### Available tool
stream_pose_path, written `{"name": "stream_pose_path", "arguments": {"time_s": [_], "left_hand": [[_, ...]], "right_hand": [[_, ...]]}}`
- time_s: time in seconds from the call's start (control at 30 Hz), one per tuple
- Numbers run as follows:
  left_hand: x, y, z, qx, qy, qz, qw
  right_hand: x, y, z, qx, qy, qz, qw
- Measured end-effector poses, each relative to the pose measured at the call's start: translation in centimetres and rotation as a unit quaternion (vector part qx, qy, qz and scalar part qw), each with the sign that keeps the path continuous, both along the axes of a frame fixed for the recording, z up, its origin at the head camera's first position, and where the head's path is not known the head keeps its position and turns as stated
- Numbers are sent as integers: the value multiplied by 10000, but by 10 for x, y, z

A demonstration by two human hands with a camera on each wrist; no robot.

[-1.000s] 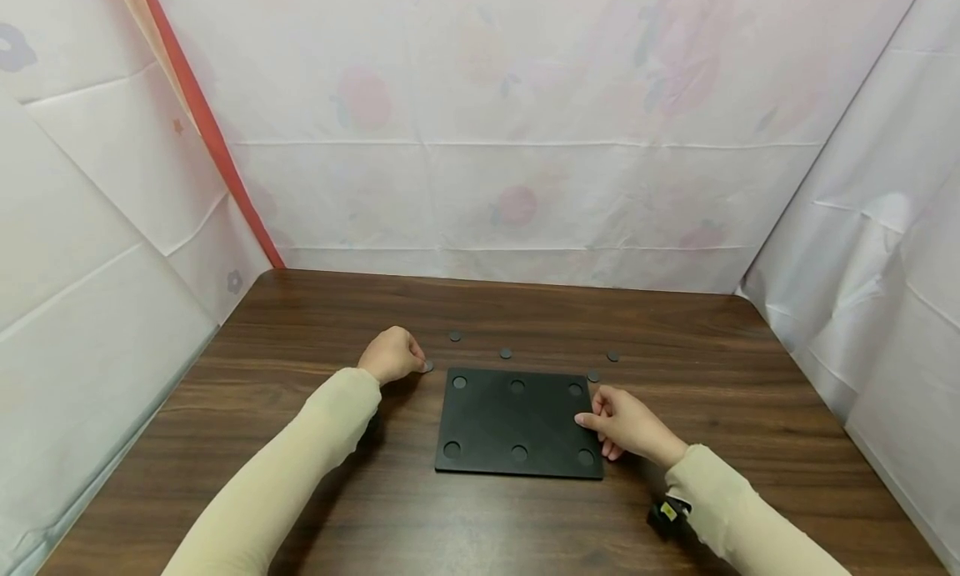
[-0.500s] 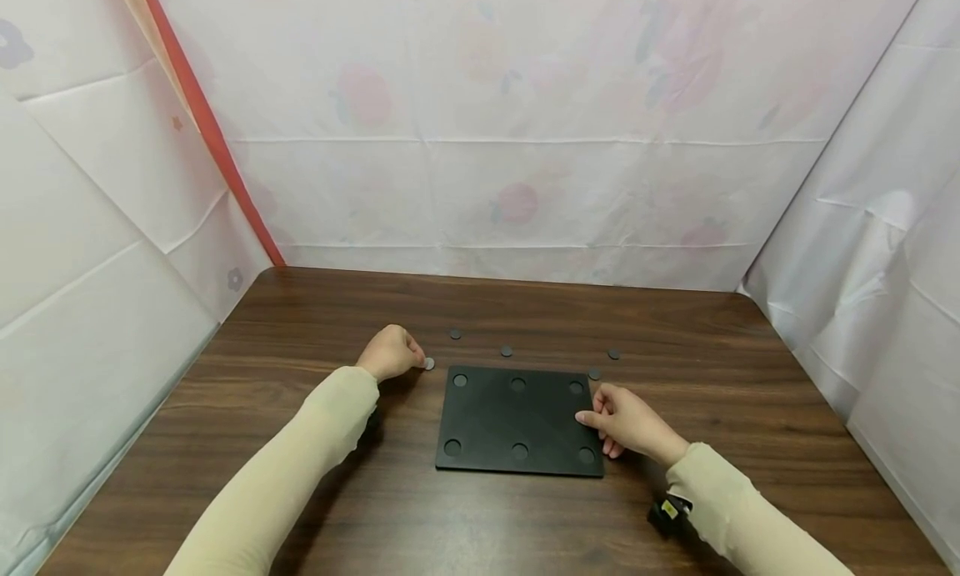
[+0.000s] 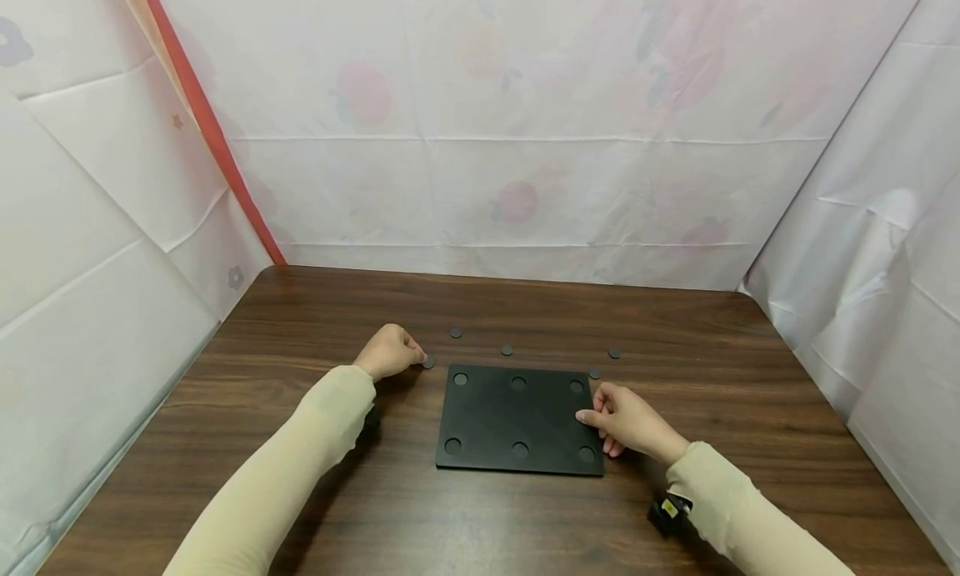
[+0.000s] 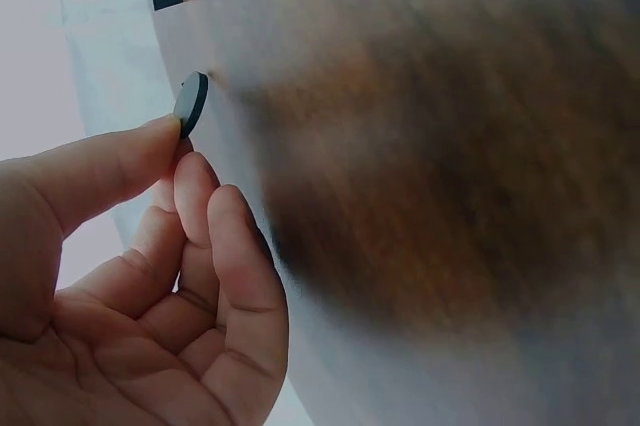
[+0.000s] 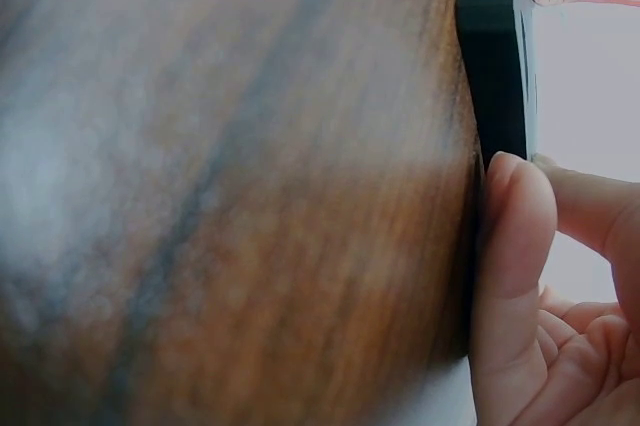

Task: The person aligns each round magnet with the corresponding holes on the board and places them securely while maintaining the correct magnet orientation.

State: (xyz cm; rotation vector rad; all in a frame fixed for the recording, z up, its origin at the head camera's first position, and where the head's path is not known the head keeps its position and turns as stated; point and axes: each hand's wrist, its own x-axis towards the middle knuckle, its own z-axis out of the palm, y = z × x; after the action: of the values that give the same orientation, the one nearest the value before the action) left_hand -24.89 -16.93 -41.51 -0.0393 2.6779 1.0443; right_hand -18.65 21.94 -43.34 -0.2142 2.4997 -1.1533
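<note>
My left hand [image 3: 390, 351] pinches a small dark round disc [image 4: 192, 103] between thumb and fingertip, left of the black board's far left corner. In the left wrist view the disc is held on edge, its face tilted. The flat black rectangular board [image 3: 517, 418] has several shallow round recesses in two rows. At its right edge my right hand [image 3: 630, 422] grips it, thumb on top and a finger against the side. The right wrist view shows the board's thick edge [image 5: 495, 76] reaching to the fingertips.
Behind the board lie loose dark discs, one far left [image 3: 456, 333], one at the middle [image 3: 507, 350], and two at the right, a nearer disc [image 3: 594, 373] and a farther disc [image 3: 613, 353]. Pale printed curtains [image 3: 480, 142] enclose the wooden table [image 3: 360, 509].
The disc in my left hand turns slightly, looking lighter half a second ago and darker now. Both hands and the board stay nearly in place.
</note>
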Motion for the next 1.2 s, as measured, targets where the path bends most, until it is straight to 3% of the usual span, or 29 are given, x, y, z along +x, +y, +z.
{"name": "stream_pose_path", "arguments": {"time_s": [0.43,0.63,0.77,0.97,1.2], "left_hand": [[5,-2,7,321,172,-59,9993],[11,-4,10,675,222,-110,9974],[18,-4,13,942,188,-168,9952],[31,2,14,980,91,-284,9947],[50,12,16,1073,80,-683,9918]], "right_hand": [[1,-1,1,49,59,8,10000],[0,-1,0,33,32,4,10000],[0,-1,1,7,1,-32,10000],[1,-2,1,-16,-11,-49,10000],[0,-1,-1,-10,-32,-40,10000]]}}
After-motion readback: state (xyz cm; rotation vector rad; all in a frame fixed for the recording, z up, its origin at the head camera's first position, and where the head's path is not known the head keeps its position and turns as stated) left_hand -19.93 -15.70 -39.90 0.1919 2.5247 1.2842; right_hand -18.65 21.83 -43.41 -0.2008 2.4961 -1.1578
